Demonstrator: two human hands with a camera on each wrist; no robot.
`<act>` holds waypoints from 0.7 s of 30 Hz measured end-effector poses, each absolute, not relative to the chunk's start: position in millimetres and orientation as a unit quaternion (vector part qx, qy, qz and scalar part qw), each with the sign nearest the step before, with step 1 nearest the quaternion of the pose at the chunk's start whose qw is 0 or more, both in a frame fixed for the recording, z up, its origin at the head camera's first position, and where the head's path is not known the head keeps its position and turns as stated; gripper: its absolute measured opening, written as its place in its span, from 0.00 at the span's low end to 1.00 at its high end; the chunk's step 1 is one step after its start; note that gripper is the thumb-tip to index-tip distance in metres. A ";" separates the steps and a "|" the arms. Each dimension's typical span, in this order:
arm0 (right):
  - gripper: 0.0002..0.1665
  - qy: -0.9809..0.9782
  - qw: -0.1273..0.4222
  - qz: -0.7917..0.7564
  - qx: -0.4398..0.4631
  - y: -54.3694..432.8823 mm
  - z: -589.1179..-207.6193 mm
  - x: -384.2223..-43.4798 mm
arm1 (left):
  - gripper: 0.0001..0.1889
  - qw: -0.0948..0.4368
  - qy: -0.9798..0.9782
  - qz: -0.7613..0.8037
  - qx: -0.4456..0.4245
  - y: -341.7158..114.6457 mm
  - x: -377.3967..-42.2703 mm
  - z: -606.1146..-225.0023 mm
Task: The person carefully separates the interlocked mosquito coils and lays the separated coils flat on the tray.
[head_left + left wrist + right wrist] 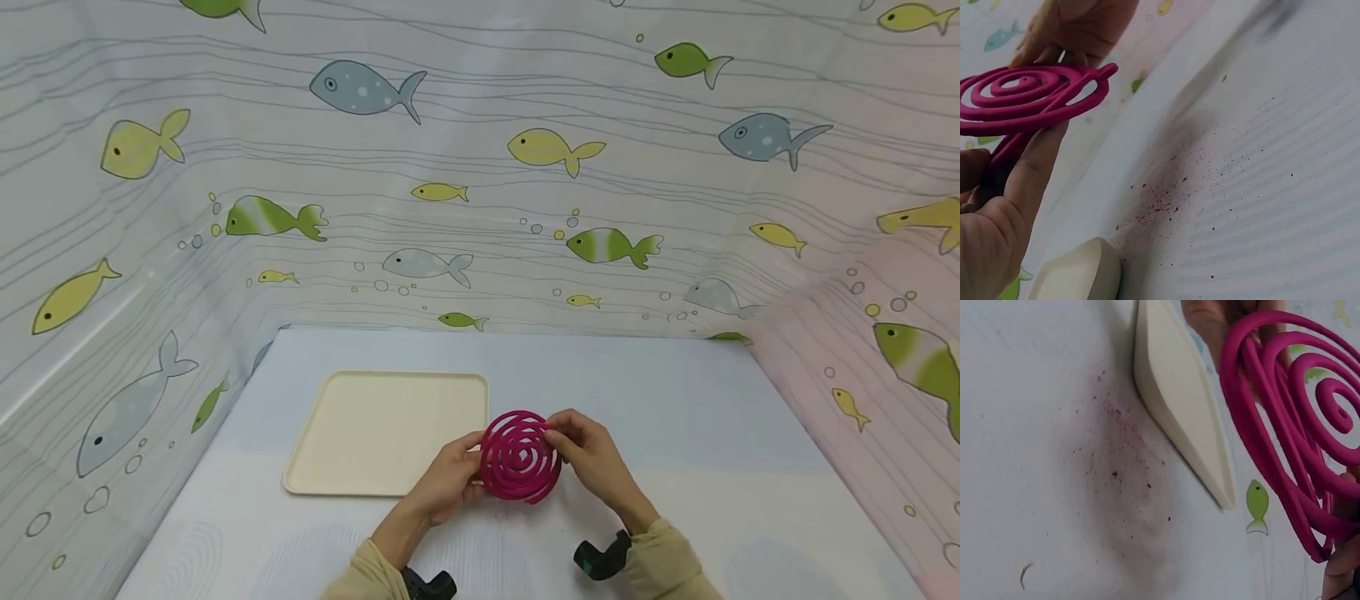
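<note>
A magenta mosquito coil (513,483) is held up between both hands, over the white tabletop and by the tray's right corner. My left hand (450,479) grips its left side, thumb and fingers on opposite faces. At the upper right rim, my right hand (592,454) pinches it between thumb and fingers. Seen from the left wrist, the coil (1029,124) lies nearly flat, with a strand dropping below it into the left fingers. The right wrist view shows the coil's strands (1233,375) overlapping in layers with gaps; whether these are two coils I cannot tell.
A cream rectangular tray (390,429) lies on the table, left of the coil. Magenta crumbs (1160,206) are scattered on the tabletop beneath the hands. Fish-patterned sheeting (360,217) walls the back and sides. Black devices (600,558) sit at both wrists.
</note>
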State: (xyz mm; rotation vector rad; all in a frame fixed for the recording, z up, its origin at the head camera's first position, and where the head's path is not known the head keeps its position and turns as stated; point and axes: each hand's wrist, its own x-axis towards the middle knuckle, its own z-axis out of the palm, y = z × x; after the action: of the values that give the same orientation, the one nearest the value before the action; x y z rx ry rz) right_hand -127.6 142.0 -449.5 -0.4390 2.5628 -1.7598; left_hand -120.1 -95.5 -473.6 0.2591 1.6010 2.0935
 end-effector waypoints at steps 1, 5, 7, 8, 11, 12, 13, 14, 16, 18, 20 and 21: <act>0.09 0.823 -0.004 -0.547 -0.152 141.5 -449.4 -127.5 | 0.20 0.246 0.579 0.772 0.092 -95.6 -120.3 -474.0; 0.14 0.854 -0.024 -0.483 -0.193 139.7 -446.9 -126.3 | 0.19 0.251 0.571 0.777 0.085 -95.9 -121.1 -475.7; 0.15 0.862 -0.025 -0.462 -0.208 139.4 -445.7 -126.3 | 0.19 0.251 0.575 0.774 0.086 -96.2 -121.2 -477.5; 0.15 0.861 -0.018 -0.463 -0.212 139.5 -445.1 -126.4 | 0.19 0.250 0.580 0.770 0.088 -96.5 -121.1 -478.3; 0.13 0.851 0.010 -0.479 -0.214 140.9 -444.5 -127.7 | 0.19 0.248 0.587 0.764 0.099 -96.2 -120.5 -480.5; 0.14 0.848 0.019 -0.485 -0.212 141.7 -444.5 -128.4 | 0.20 0.248 0.589 0.762 0.103 -96.0 -120.1 -480.5; 0.14 0.844 0.030 -0.493 -0.208 142.6 -444.4 -129.0 | 0.20 0.248 0.590 0.761 0.105 -95.8 -119.9 -480.2; 0.14 0.840 0.041 -0.502 -0.202 143.5 -444.4 -129.6 | 0.20 0.248 0.589 0.762 0.106 -95.5 -119.8 -479.7; 0.16 0.834 0.056 -0.514 -0.194 145.0 -444.5 -130.7 | 0.20 0.248 0.588 0.762 0.107 -95.2 -119.9 -479.0; 0.17 0.830 0.064 -0.523 -0.185 145.8 -444.2 -131.2 | 0.20 0.248 0.586 0.765 0.103 -95.8 -120.7 -479.1; 0.18 0.823 0.072 -0.538 -0.166 145.9 -443.5 -131.8 | 0.21 0.246 0.582 0.769 0.097 -97.7 -122.2 -479.8; 0.19 0.819 0.074 -0.549 -0.151 145.9 -443.1 -132.4 | 0.21 0.245 0.581 0.771 0.092 -99.3 -123.0 -480.1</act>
State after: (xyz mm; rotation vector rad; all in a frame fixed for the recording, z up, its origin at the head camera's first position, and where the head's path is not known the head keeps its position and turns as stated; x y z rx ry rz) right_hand -132.4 145.9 -443.1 -0.4538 2.4580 -1.6469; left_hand -123.0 -99.3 -480.1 0.2514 1.5861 2.1037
